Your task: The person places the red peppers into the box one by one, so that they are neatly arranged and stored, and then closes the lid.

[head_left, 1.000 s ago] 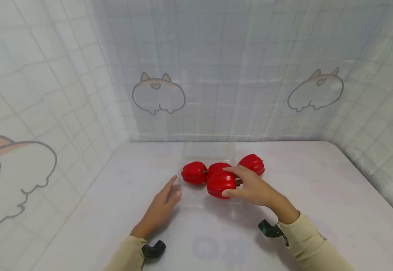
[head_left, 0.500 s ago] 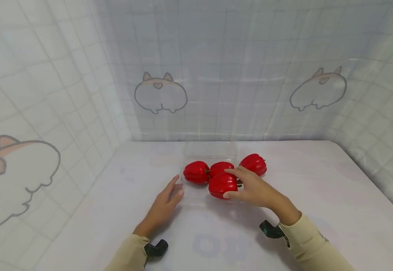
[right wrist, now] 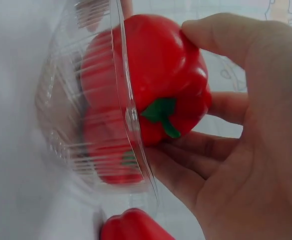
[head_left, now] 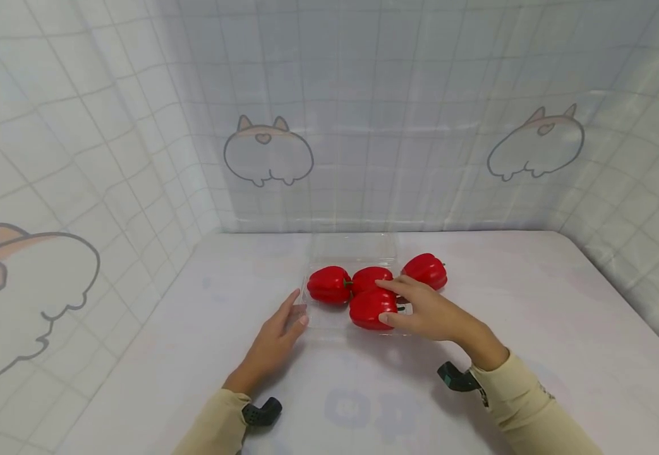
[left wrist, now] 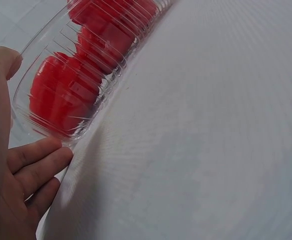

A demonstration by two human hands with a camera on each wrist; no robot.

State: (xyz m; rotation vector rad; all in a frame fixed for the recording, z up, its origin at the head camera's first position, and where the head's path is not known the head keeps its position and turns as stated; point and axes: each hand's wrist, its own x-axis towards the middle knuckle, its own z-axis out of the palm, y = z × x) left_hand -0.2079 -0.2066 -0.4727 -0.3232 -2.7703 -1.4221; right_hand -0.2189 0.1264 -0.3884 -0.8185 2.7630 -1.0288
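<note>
A clear plastic clamshell box (head_left: pixel 323 322) with its lid (head_left: pixel 353 246) folded back stands on the table. Inside are a red bell pepper (head_left: pixel 329 285) at the left and a second pepper (head_left: pixel 370 277) at the back right. My right hand (head_left: pixel 428 311) grips the front red bell pepper (head_left: pixel 370 309), thumb on the near side and fingers on the far side. In the right wrist view this pepper (right wrist: pixel 160 65), green stem toward the palm, sits partly below the box rim. My left hand (head_left: pixel 272 344) touches the box's left end with straight fingers (left wrist: pixel 41 165).
Another red bell pepper (head_left: pixel 426 272) lies on the white table (head_left: pixel 505 284) just right of the box. A tiled-pattern curtain (head_left: pixel 363 158) with animal drawings rises behind the table and along both sides.
The pepper in my right hand has sunk slightly into the front of the box, and the thumb has shifted a little on it. My left hand stays at the box's end.
</note>
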